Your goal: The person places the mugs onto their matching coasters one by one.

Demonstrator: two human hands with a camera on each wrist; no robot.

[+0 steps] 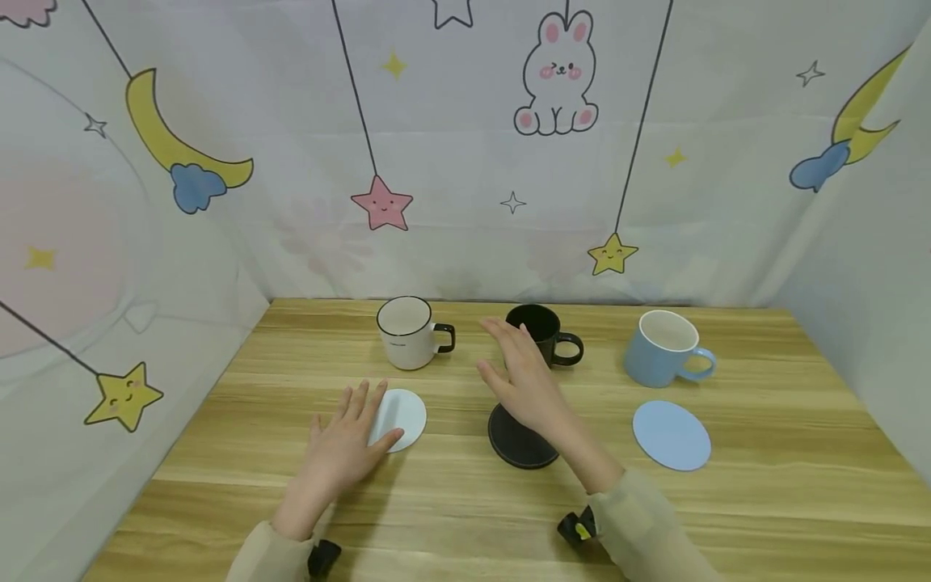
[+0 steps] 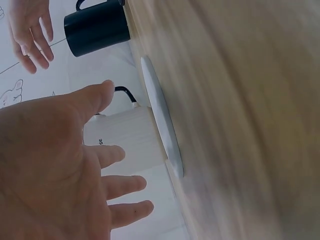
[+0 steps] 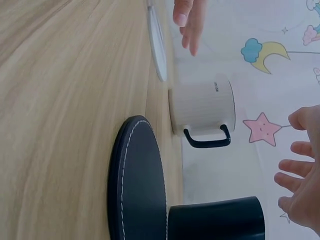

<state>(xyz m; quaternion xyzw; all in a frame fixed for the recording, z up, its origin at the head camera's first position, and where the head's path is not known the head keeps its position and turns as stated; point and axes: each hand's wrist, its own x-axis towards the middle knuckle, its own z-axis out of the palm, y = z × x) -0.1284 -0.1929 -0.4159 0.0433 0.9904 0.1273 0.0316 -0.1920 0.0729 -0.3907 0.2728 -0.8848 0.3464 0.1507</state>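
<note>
Bright, even, soft light fills the scene, casting only faint shadows under the hands. The head view bends at its edges. In the left wrist view, the bench (image 2: 240,120) is smeared by blur.

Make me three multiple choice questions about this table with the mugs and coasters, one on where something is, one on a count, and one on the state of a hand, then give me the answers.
1. Where does the blue coaster lie?
A. In front of the blue mug
B. Under the white mug
C. On top of the black mug

2. How many mugs stand on the table?
A. Two
B. Three
C. Five

3. How is the right hand?
A. Clenched round a mug handle
B. Open, fingers spread, holding nothing
C. Pinching a coaster

Answers:
1. A, the head view shows it flat on the wood just nearer the person than the blue mug.
2. B, one white, one black, one blue in a row.
3. B, its fingers are straight above the black coaster, near the black mug.
</note>
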